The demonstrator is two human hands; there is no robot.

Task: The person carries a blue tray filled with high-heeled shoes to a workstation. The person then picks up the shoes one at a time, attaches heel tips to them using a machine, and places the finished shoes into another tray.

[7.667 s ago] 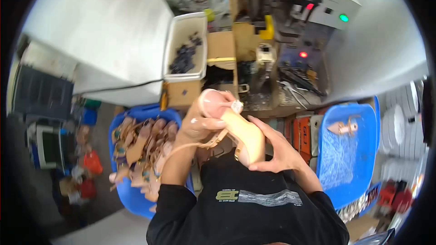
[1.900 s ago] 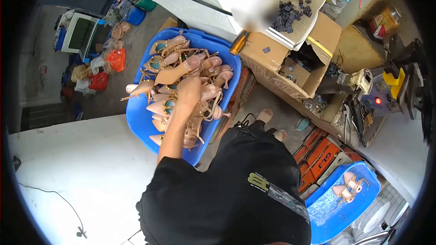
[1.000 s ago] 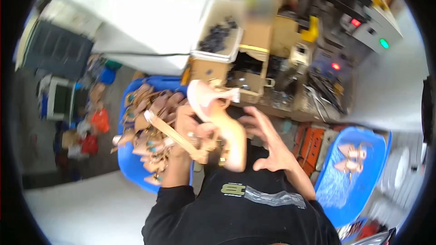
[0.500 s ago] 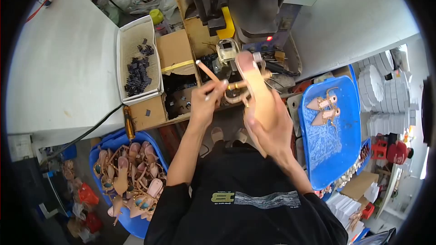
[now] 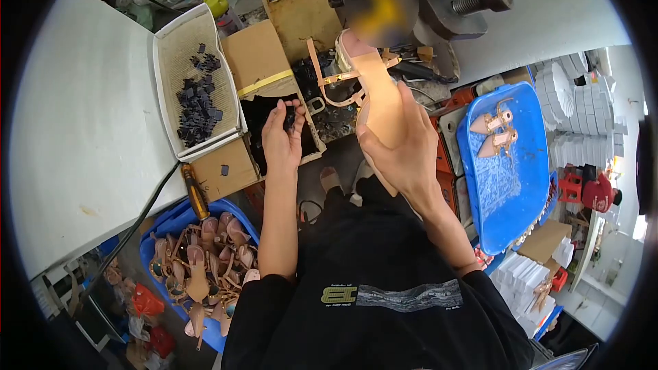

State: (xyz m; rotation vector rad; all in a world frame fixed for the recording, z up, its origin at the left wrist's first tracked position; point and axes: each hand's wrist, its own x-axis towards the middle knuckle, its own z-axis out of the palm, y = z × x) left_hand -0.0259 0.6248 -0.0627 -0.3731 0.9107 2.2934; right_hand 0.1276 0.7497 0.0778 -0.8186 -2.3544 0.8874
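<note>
White tray (image 5: 179,44) of loose black clips (image 5: 197,109) at left, set over the cardboard beside an open carton (image 5: 253,48); single clip lying on the cardboard below; yellow-handled screwdriver (image 5: 195,192) just beside that, above the left blue tub (image 5: 214,337), crammed with a heap of sandals (image 5: 202,260); dark cable (image 5: 147,205) running down past the tray; right blue tub (image 5: 510,226) with a pair of sandals (image 5: 495,130) side by side at its upper end; white stacks (image 5: 576,96) farther right; black machine (image 5: 473,17) overhead, partly blurred, close to the far end of the held sandal (image 5: 380,89); cannot tell if touching. Held sandal in front of the body, sole up, heel end away, strap hanging out to the left; clamped in the right hand (image 5: 404,133), thumb along one edge, fingers along the other; left hand (image 5: 282,133) raised at the carton's opening, forearm nearly straight ahead, thumb and fingers curled around a dark spot; cannot tell if pinching anything.
</note>
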